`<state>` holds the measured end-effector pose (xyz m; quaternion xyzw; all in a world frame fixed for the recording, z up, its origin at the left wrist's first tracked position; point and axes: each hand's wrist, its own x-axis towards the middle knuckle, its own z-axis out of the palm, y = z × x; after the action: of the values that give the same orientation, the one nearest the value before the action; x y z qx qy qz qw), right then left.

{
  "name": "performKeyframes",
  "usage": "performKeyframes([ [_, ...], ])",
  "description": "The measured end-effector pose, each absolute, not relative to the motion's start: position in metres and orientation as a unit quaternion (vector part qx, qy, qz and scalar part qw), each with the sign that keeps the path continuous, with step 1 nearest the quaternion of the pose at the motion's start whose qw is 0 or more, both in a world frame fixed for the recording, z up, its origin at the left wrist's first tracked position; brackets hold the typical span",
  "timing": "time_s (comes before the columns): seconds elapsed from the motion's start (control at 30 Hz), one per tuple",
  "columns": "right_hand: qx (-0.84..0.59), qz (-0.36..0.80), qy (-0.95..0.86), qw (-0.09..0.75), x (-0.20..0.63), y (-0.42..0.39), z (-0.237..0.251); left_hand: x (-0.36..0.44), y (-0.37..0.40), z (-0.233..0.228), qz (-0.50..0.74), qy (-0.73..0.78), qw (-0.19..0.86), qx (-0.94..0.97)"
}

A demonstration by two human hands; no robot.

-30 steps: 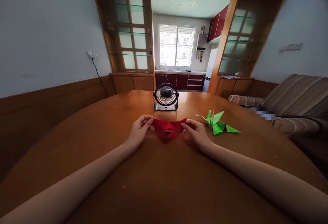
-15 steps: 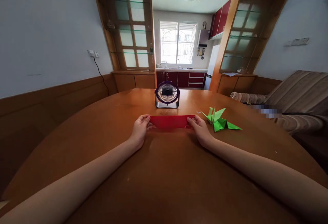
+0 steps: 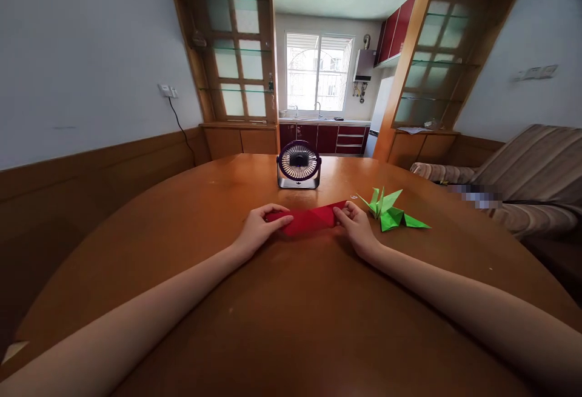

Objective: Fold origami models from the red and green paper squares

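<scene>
A folded strip of red paper (image 3: 311, 220) is held between my two hands above the table, slightly tilted with its right end higher. My left hand (image 3: 264, 225) is closed on the strip's left end, thumb on the near face and fingers along the upper edge. At the other end, my right hand (image 3: 356, 224) pinches the paper between thumb and fingers. Just right of that hand lie green folded-paper pieces (image 3: 386, 210), one of them shaped like a crane. The fingers behind the red paper are partly hidden.
A small dark desk fan (image 3: 299, 163) stands on the brown wooden table (image 3: 291, 324) beyond my hands. A striped armchair (image 3: 536, 173) is at the right. Behind the table, a doorway opens to a kitchen with a window (image 3: 318, 73).
My left hand has shifted its grip inward along the red paper, its thumb now further over the strip. The strip has gone from level to tilted. My right hand keeps its pinch.
</scene>
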<state>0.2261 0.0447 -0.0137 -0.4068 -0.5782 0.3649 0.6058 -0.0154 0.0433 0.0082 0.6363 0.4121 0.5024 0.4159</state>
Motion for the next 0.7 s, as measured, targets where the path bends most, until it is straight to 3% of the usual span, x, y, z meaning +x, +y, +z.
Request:
performKeyframes([
  [0.13, -0.4, 0.372, -0.573, 0.611, 0.224, 0.044, -0.012, -0.014, 0.041, 0.01, 0.498, 0.429, 0.485, 0.577],
  [0.3, -0.383, 0.429, -0.541, 0.614, 0.223, 0.041, -0.011, -0.008, 0.039, 0.011, 0.595, 0.398, 0.547, 0.434],
  [0.7, -0.408, 0.427, -0.641, 0.49, 0.219, 0.033, -0.004, -0.002, 0.041, -0.001, 0.65, 0.366, 0.457, 0.484],
])
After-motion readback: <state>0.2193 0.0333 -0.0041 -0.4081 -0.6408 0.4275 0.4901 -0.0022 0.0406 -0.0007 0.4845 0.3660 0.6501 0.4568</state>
